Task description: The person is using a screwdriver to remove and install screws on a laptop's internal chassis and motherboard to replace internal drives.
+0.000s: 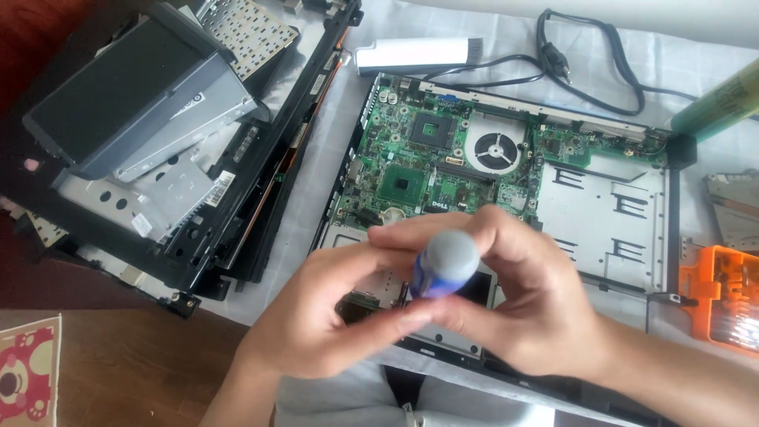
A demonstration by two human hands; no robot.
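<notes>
Both of my hands hold a small screwdriver (pixel 444 265) with a blue handle and grey cap, pointing down toward the near edge of an opened laptop base (pixel 609 213). My left hand (pixel 332 316) pinches the handle from the left with its fingertips. My right hand (pixel 514 292) wraps around it from the right. The screwdriver tip is hidden behind my fingers. The green motherboard (pixel 411 166) with a round fan (pixel 492 150) lies exposed just beyond my hands.
Removed laptop parts are stacked at the left: a grey drive (pixel 126 87), metal brackets and a black frame (pixel 261 198). A white brush (pixel 415 55) and black cable (pixel 585 63) lie behind. An orange bit case (pixel 723 296) sits at right, a green cylinder (pixel 715 103) above it.
</notes>
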